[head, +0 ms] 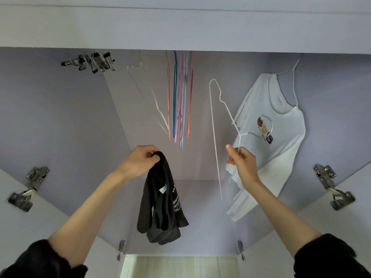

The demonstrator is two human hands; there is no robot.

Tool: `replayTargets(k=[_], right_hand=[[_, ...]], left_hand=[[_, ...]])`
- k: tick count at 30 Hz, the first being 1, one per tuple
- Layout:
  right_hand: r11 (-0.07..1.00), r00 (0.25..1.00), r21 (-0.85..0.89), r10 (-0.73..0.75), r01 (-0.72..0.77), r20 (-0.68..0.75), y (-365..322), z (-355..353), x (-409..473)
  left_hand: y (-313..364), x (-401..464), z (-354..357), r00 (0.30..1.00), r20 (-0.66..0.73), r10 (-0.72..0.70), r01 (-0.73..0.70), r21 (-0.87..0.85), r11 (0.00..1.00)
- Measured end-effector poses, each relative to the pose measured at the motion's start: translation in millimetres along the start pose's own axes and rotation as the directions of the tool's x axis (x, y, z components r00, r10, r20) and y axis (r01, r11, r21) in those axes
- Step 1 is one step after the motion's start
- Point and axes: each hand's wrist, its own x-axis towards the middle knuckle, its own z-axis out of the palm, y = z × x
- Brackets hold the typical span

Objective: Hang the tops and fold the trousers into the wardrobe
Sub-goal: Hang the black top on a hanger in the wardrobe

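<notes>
So the left hand (140, 161) grips a bunched black top (160, 199) just left of the white hanger (216, 137), which the right hand (242, 161) pinches. Threading one-handed looks risky: the thin wire could snag the hung white top (281, 121) right beside it.

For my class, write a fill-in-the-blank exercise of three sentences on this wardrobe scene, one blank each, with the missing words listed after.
1. The left hand grips a ______ garment by its top edge.
2. The right hand holds a white wire ______ that carries no clothing.
3. The white T-shirt with a small print already hangs on the ______ side of the wardrobe.

Missing words: black; hanger; right
</notes>
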Motion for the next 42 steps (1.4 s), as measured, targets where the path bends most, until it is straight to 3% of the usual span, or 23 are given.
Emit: replayTargets(k=[3,7,10,13,15,18,21,25,31,38,42], right_hand=[[0.986,0.986,0.026,0.165,-0.166,0.019,0,2,12],[0.897,0.890,0.003,0.440,-0.443,-0.119,26,3,4],[0.878,0.867,0.028,0.476,-0.478,-0.145,47,-10,-11],[0.856,0.853,0.169,0.509,-0.489,-0.114,53,-23,-19],[0.827,0.848,0.277,0.525,-0.489,-0.074,52,-27,-21],[0.736,0.852,0.484,0.522,-0.473,0.039,54,-33,-27],[0.601,0.878,0.669,0.446,-0.438,0.174,50,-36,-33],[0.515,0.893,0.738,0.351,-0.436,0.282,31,-30,-37],[0.379,0.891,0.818,0.320,-0.432,0.322,12,-10,-43],[0.584,0.887,0.674,0.366,-0.454,0.280,27,24,-57],[0.879,0.914,0.251,0.383,-0.406,0.136,44,34,-63]], left_hand=[[-1,3,8,0.998,0.000,-0.068,0.068,-0.049,0.996],[-4,1,13,0.992,0.013,-0.127,0.128,-0.157,0.979],[-9,1,18,0.978,0.056,-0.199,0.207,-0.329,0.921],[-11,6,26,0.943,0.142,-0.300,0.327,-0.542,0.774],[-11,12,31,0.925,0.175,-0.337,0.374,-0.572,0.730],[-10,17,43,0.905,0.145,-0.399,0.415,-0.496,0.762],[-6,18,56,0.905,0.062,-0.420,0.418,-0.303,0.856],[-8,15,71,0.925,0.057,-0.375,0.379,-0.142,0.914],[-12,5,76,0.939,0.086,-0.332,0.339,-0.087,0.937],[-2,-3,50,0.953,0.094,-0.289,0.304,-0.291,0.907],[5,-5,24,0.975,0.069,-0.212,0.221,-0.421,0.880]])
